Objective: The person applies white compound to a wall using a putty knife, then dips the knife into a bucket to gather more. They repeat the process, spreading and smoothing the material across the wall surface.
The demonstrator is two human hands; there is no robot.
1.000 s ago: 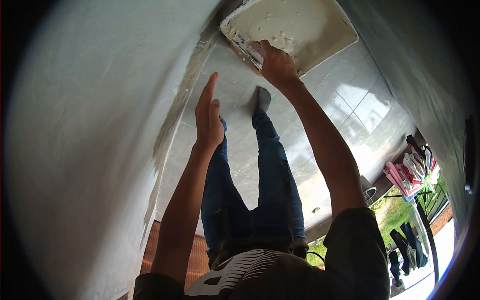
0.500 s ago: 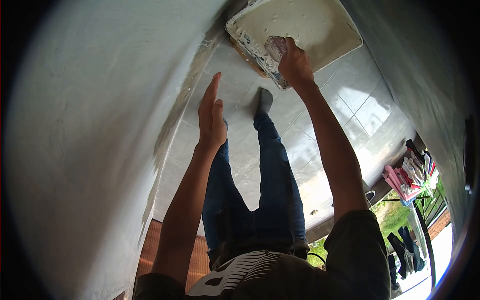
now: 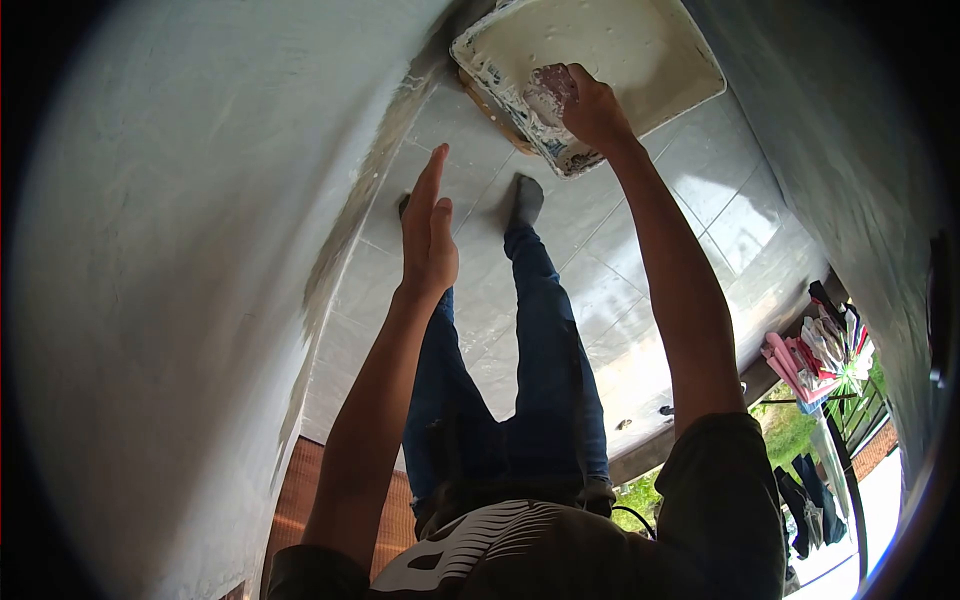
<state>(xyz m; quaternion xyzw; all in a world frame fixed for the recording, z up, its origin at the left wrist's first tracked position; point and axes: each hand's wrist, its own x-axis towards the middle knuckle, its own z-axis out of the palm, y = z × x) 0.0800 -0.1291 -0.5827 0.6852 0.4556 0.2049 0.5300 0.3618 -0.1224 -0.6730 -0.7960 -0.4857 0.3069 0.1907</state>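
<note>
My right hand (image 3: 597, 110) is closed around a flat, pinkish-brown scraper (image 3: 550, 90), smeared with white paste; my fingers partly hide it. The scraper is over the near-left side of a wide, shallow tray (image 3: 715, 90) with off-white, paste-like paint (image 3: 640, 45) in it. Dried paint crusts the tray's rim. My left hand (image 3: 430, 235) is raised beside the wall, empty, its fingers straight and held together with the thumb up alongside. It touches neither the tray nor, as far as I can tell, the wall.
A grey, streaky wall (image 3: 200, 200) rises on the left, and another wall (image 3: 830, 130) is on the right. My legs and socked foot (image 3: 526, 200) are on the tiled floor (image 3: 590, 240). Clothes (image 3: 800, 360) hang outside at the lower right.
My right hand and the scraper have shifted slightly up and left over the tray, and more white paste shows on the scraper. My left hand has barely moved.
</note>
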